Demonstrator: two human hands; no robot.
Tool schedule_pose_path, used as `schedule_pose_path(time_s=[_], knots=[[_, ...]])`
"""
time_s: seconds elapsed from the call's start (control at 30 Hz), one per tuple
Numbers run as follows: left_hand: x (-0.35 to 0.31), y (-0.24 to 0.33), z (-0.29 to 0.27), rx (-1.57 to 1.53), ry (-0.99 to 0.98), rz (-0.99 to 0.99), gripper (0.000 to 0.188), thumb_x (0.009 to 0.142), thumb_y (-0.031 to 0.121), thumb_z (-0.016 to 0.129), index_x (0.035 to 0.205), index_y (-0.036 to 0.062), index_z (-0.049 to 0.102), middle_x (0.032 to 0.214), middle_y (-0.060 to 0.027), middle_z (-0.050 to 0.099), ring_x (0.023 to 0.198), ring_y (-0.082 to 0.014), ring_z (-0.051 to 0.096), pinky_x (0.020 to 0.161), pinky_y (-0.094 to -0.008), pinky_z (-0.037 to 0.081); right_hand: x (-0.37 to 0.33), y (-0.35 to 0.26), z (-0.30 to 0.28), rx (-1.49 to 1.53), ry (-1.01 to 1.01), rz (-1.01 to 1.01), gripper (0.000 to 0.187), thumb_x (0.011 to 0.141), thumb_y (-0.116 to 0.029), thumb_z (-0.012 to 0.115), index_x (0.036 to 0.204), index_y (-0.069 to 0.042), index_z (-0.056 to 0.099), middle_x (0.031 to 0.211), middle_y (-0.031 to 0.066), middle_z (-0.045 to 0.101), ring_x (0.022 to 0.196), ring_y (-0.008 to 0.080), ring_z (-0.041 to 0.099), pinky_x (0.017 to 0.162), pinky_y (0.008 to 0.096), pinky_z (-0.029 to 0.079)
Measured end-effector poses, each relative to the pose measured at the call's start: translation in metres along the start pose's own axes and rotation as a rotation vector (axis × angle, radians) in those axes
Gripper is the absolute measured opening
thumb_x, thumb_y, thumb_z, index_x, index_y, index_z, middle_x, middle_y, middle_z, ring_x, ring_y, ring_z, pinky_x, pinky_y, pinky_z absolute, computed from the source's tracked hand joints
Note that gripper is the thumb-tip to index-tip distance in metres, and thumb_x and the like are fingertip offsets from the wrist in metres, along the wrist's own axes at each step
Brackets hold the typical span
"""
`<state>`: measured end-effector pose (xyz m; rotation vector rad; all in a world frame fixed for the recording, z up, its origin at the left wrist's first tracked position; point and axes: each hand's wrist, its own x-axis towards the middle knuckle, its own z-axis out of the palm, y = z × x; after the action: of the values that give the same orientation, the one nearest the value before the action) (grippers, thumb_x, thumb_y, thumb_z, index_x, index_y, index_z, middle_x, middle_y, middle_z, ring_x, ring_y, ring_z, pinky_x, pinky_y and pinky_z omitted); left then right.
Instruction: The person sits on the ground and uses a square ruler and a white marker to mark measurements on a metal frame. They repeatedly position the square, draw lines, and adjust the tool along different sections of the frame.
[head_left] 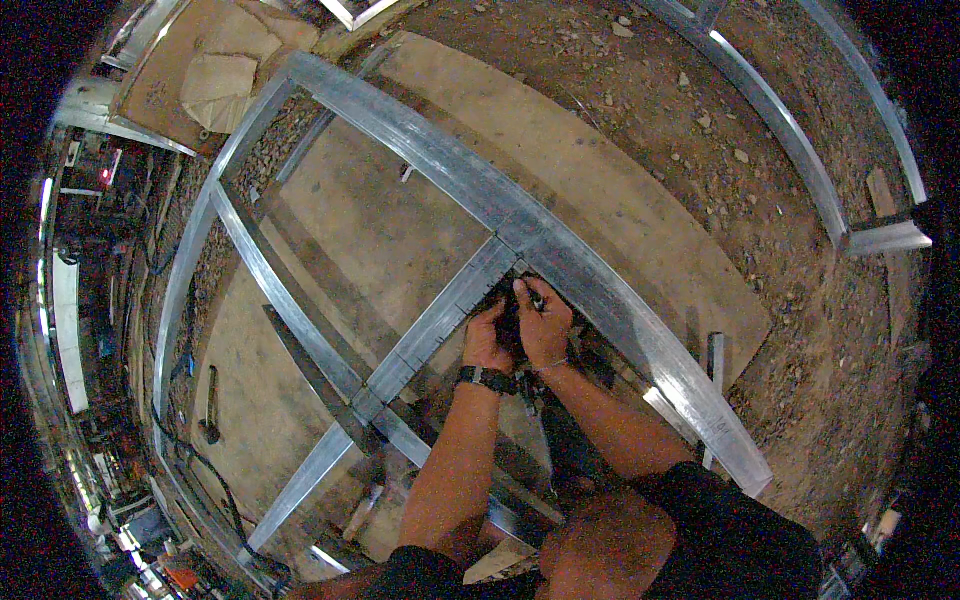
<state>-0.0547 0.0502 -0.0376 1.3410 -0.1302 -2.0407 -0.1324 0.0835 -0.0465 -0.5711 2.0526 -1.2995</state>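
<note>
A large frame of shiny square metal tubes (400, 135) lies in front of me. My right hand (543, 325) is closed around a small dark tool (536, 299), its fingertips just below the joint where the crossbar (440, 318) meets the long upper tube. The tool's kind is too small to tell. My left hand (487, 338), with a dark wristwatch (487, 377) on the wrist, is beside it, fingers curled against the crossbar's lower side. Shadow hides what those fingers hold, if anything. Short dark lines run along the crossbar.
Beneath the frame lies a brown board (340, 190) on stony dirt. A dark-headed hammer-like tool (210, 405) rests on the board at left. Another metal frame (780, 120) stands at the upper right. A black cable (215, 475) runs along the left side.
</note>
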Motion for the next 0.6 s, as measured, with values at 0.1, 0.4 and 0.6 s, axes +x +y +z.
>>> schedule_pose_path(time_s=[0.1,0.4,0.6], knots=[[-0.002,0.0,0.003,-0.005,-0.025,-0.004,0.026,0.092,0.011,0.059,0.117,0.0047,0.064,0.113,-0.0101,0.069,0.102,-0.029,0.065,0.092,-0.0415,0.053,0.003,0.007,0.001,-0.047,0.027,-0.049,0.039,0.093,-0.038,0.067,0.107,-0.001,0.071,0.108,0.0173,0.071,0.103,0.0324,0.066,0.094,0.0381,0.049],[0.005,-0.003,-0.003,-0.013,-0.054,-0.017,0.026,0.092,0.012,0.059,0.116,0.0052,0.064,0.114,-0.0096,0.069,0.102,-0.0293,0.065,0.092,-0.0422,0.053,0.007,0.013,0.004,-0.125,0.09,-0.204,0.035,0.093,-0.033,0.068,0.103,0.0,0.071,0.099,0.0176,0.072,0.092,0.0309,0.068,0.085,0.0375,0.051],[0.019,-0.008,-0.014,-0.1,-0.117,-0.016,0.026,0.092,0.011,0.059,0.116,0.0055,0.065,0.114,-0.0092,0.069,0.103,-0.0292,0.065,0.093,-0.042,0.052,0.007,0.01,0.002,-0.129,0.064,-0.176,0.033,0.092,-0.036,0.066,0.099,-0.004,0.073,0.096,0.0209,0.072,0.091,0.0398,0.067,0.084,0.0434,0.052]])
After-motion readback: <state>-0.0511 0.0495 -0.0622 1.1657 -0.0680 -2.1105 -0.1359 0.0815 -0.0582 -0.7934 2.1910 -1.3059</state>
